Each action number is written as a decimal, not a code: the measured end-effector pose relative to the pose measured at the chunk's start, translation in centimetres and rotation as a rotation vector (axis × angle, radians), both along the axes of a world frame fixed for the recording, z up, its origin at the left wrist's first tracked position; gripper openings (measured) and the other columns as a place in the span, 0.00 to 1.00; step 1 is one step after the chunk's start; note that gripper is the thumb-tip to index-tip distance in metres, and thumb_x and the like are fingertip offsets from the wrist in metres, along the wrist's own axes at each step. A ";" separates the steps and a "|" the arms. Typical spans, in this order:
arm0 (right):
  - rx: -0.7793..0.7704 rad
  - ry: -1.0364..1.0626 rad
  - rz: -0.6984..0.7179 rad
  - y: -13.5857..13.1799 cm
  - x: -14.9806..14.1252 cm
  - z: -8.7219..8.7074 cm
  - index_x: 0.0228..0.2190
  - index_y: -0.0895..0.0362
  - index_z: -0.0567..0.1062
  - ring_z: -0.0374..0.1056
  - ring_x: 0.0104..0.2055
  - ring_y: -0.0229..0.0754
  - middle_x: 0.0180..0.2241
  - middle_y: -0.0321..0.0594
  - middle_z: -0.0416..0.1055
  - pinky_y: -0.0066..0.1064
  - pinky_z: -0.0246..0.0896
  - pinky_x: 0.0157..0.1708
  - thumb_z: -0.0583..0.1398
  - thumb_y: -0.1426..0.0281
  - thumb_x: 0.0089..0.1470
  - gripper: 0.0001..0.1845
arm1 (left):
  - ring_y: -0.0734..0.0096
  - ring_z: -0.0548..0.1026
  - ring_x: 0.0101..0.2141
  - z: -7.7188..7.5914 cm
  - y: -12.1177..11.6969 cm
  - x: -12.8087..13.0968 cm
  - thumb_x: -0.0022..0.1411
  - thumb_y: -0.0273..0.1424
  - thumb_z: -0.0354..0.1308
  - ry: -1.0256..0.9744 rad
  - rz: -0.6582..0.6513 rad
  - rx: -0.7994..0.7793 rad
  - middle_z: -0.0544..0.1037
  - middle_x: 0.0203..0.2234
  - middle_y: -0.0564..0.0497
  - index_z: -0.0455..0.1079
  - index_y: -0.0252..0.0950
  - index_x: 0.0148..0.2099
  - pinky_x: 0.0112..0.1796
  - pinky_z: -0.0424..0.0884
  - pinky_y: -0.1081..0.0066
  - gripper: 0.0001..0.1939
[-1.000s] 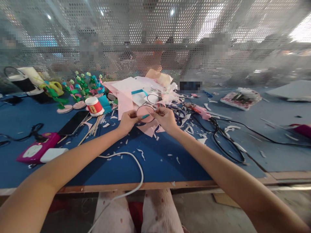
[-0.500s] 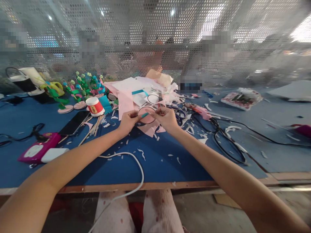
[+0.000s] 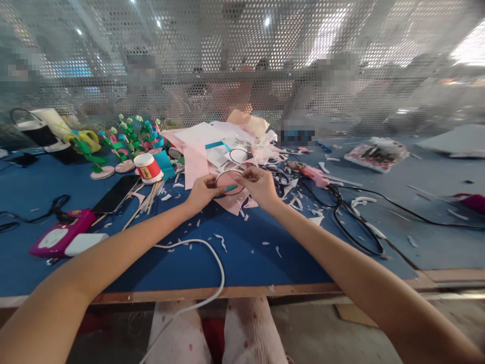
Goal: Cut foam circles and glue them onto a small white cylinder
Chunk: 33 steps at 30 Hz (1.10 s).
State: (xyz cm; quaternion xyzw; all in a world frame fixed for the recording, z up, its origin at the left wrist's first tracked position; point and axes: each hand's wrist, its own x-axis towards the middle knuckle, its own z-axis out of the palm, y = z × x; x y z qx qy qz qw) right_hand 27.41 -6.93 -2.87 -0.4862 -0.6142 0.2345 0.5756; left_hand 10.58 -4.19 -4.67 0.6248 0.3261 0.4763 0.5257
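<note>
Above the middle of the blue table I hold a round pink disc [image 3: 229, 178] with a thin rim, pale above and dark below. My left hand [image 3: 202, 192] pinches its left edge between thumb and fingers. A small teal spot [image 3: 231, 188] shows at the left thumb tip; whether it is a strip or a painted nail I cannot tell. On the right edge, the closed fingers of my right hand [image 3: 262, 185] grip the same disc. Pink paper scraps [image 3: 232, 204] lie just under it, and white and pink sheets [image 3: 196, 161] are heaped behind.
To the left stand a red-and-white paper cup [image 3: 148, 169], a phone [image 3: 116, 194], a magenta power block [image 3: 60, 233] and several green paper plants [image 3: 131, 139]. A pink glue gun [image 3: 315, 175] with a black cord [image 3: 338, 222] lies right. A white cable [image 3: 217, 258] crosses the front edge.
The teal spot at my left thumb has moved slightly down and right over the disc, whose upper rim shows tilted a little more. Both hands keep their grip.
</note>
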 end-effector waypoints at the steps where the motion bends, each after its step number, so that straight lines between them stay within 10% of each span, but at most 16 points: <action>1: -0.007 0.029 0.005 0.0 -0.1 0.0 0.17 0.56 0.66 0.52 0.23 0.32 0.18 0.32 0.59 0.28 0.46 0.23 0.65 0.54 0.38 0.21 | 0.73 0.73 0.28 0.0 0.0 0.0 0.36 0.38 0.72 -0.008 0.002 -0.008 0.75 0.24 0.54 0.71 0.32 0.33 0.32 0.70 0.71 0.23; 26: -0.096 0.173 0.077 0.1 -0.1 0.1 0.26 0.58 0.76 0.62 0.29 0.38 0.25 0.39 0.71 0.31 0.57 0.29 0.68 0.53 0.33 0.23 | 0.73 0.67 0.26 -0.1 0.0 -0.2 0.46 0.33 0.66 0.325 0.089 0.194 0.70 0.21 0.56 0.66 0.35 0.29 0.29 0.65 0.72 0.12; 33: -0.118 0.110 0.031 0.3 0.2 0.0 0.19 0.57 0.70 0.52 0.22 0.32 0.18 0.32 0.61 0.29 0.47 0.22 0.68 0.48 0.29 0.27 | 0.72 0.71 0.30 0.3 -0.3 -0.3 0.49 0.41 0.63 0.116 0.132 0.166 0.73 0.27 0.53 0.67 0.35 0.34 0.32 0.66 0.73 0.16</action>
